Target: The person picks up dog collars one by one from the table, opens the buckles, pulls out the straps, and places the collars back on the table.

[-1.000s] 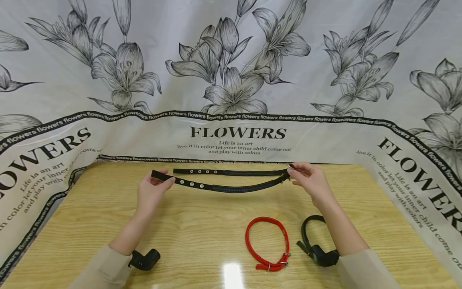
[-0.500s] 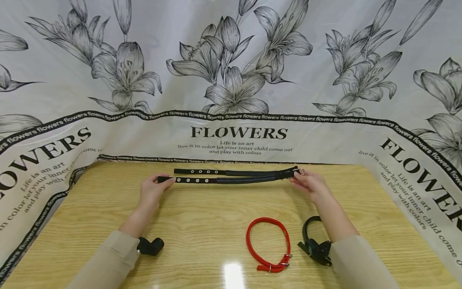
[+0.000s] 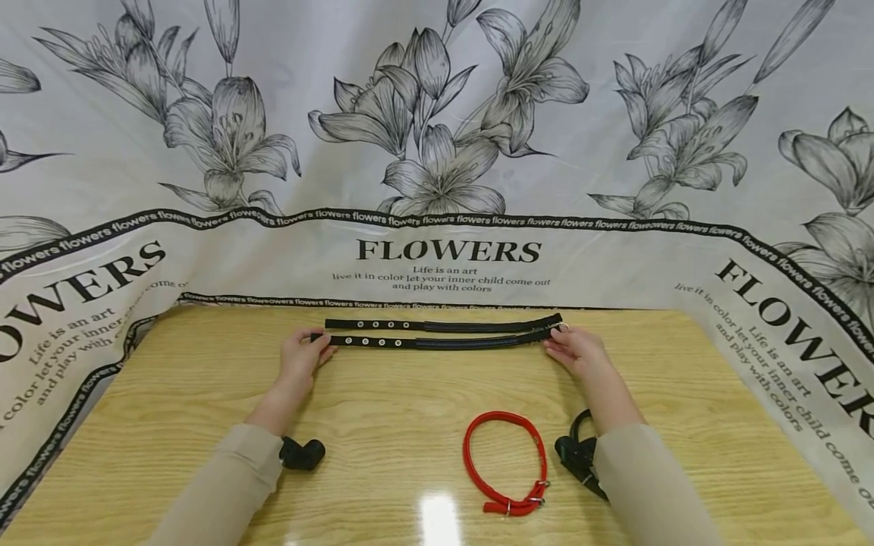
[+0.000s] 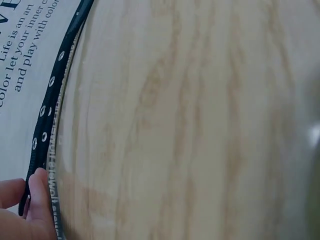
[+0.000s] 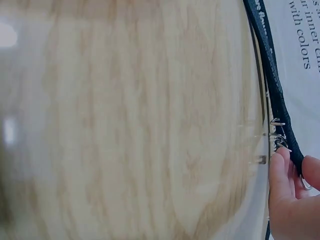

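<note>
Two black collars with metal eyelets stretch side by side near the table's back edge in the head view. My left hand (image 3: 300, 360) pinches the eyelet end of the near black collar (image 3: 471, 343) between thumb and fingers. At its other end, my right hand (image 3: 576, 353) grips the buckle end; metal loops (image 5: 277, 122) show there in the right wrist view. The far black collar (image 3: 471, 327) lies just behind, almost parallel, and its right end overlaps the near one. In the left wrist view, my left fingers (image 4: 40, 195) hold the strap tip.
A red collar (image 3: 466, 455) lies buckled in a loop on the wooden table (image 3: 382, 425). Right of it, a black looped collar (image 3: 576, 426) is partly hidden by my right arm and wrist camera. A flower-print cloth (image 3: 444, 273) hangs behind the table's back edge.
The near collar has been lowered from a sagging curve to almost straight beside the far one. My left hand has moved right; my right hand has come slightly down and nearer.
</note>
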Tool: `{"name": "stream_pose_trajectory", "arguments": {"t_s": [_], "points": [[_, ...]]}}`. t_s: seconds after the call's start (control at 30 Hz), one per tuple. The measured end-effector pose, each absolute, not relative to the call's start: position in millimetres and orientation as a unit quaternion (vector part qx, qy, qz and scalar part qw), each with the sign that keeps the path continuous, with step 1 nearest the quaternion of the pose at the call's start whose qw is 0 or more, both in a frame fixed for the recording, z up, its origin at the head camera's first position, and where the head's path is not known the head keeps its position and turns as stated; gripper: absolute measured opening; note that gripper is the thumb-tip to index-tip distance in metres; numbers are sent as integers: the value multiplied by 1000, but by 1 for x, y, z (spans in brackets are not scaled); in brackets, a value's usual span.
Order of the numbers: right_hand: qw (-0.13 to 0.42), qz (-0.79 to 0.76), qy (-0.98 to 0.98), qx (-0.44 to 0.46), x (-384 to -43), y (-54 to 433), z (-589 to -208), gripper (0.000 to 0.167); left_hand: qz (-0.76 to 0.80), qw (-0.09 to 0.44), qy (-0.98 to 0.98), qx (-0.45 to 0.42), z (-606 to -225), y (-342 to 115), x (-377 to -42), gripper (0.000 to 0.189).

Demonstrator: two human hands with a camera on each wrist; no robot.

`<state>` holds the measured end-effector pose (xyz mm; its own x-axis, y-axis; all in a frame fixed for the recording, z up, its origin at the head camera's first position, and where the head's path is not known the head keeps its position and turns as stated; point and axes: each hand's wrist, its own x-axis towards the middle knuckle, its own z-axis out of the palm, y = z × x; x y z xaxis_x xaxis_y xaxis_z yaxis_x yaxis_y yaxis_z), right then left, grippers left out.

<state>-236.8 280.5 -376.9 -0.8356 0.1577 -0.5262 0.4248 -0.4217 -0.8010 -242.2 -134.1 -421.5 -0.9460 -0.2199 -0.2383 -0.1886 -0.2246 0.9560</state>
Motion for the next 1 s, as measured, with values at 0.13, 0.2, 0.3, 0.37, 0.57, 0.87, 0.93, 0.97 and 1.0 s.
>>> {"name": "stream_pose_trajectory", "arguments": {"t_s": [0.13,0.2,0.3,0.37,0.57,0.87,0.93,0.97,1.0], "points": [[82,-785,538,295,-241,283,-381,59,-759,0,-630,167,-423,-134,-243,39],[81,-782,537,304,-244,285,-383,51,-760,2,-628,169,-422,-134,-243,39],[77,-777,540,316,-247,286,-383,37,-764,8,-621,175,-421,-133,-244,40],[75,-773,542,321,-248,286,-383,31,-767,12,-616,181,-420,-133,-245,41],[72,-767,544,333,-251,287,-383,16,-766,16,-614,192,-419,-130,-248,42],[62,-761,554,331,-252,289,-386,31,-757,14,-623,194,-418,-132,-251,40],[58,-760,556,331,-251,289,-386,38,-753,9,-630,191,-417,-133,-249,40],[58,-760,558,328,-251,289,-386,40,-750,6,-633,191,-417,-135,-248,40],[56,-761,557,327,-249,289,-386,41,-746,3,-638,191,-416,-136,-247,40]]}}
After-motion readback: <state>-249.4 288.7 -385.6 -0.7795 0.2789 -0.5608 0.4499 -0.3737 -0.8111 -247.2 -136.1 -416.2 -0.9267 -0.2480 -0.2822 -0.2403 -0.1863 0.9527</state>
